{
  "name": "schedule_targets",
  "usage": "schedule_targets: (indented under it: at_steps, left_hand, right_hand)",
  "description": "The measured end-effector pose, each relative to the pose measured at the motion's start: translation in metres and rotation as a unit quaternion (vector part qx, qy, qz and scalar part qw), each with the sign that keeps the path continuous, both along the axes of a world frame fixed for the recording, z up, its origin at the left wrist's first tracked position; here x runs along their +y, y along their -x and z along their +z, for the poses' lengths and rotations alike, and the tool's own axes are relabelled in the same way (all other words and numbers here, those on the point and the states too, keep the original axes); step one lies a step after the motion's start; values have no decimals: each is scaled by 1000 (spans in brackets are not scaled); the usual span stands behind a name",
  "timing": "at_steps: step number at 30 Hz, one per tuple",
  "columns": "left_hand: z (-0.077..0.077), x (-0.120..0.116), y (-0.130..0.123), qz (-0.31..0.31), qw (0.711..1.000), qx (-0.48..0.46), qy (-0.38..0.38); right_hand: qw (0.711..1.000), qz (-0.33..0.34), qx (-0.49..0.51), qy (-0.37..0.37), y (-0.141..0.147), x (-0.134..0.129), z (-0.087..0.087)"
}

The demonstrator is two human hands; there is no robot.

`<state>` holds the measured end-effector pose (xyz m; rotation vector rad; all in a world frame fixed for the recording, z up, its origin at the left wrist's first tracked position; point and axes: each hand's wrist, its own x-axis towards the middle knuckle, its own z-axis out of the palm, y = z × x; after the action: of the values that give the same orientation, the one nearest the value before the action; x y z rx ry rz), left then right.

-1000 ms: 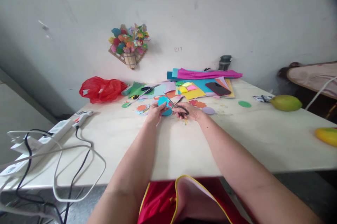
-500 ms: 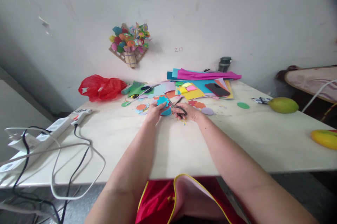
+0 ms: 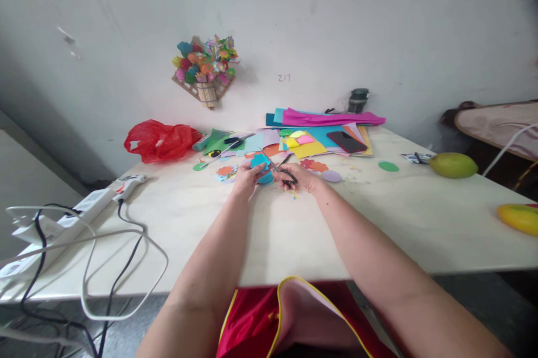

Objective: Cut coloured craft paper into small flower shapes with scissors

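Over the middle of the table, my left hand [image 3: 247,178] pinches a blue paper flower [image 3: 259,162] with a scalloped edge. My right hand [image 3: 303,176] is closed around the dark handles of a pair of scissors [image 3: 290,177]. Their blades point up and left, right at the flower's edge; whether they touch the paper I cannot tell. Below the hands is another blue paper piece [image 3: 265,179]. Orange and red paper flowers [image 3: 318,167] and a lilac paper oval [image 3: 332,176] rest just right of my right hand. More cut flowers [image 3: 225,171] lie left of my left hand.
Behind are coloured paper sheets [image 3: 311,149], a phone [image 3: 347,142], another pair of scissors [image 3: 235,141] and a red plastic bag [image 3: 163,139]. A power strip [image 3: 90,207] with loose cables occupies the left side. Mangoes [image 3: 453,164] sit at the right, near a green oval [image 3: 388,166].
The blue flower has tilted slightly in my left hand beside the scissor blades. Both hands stay in nearly the same place, and the view has shifted a little.
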<state>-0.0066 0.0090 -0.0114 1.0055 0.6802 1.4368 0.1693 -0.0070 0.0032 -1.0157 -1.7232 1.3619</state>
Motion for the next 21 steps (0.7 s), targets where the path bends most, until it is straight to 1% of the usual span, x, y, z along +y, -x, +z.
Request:
schedule_targets:
  at_steps: [11,21]
  left_hand:
    - [2,-2,-1,5,1000,5,0]
    - [1,0,1,0,1000,1,3]
  right_hand:
    - [1000,-6,9,17,0,2,-2]
    - [999,-11,18,37,1,0,0]
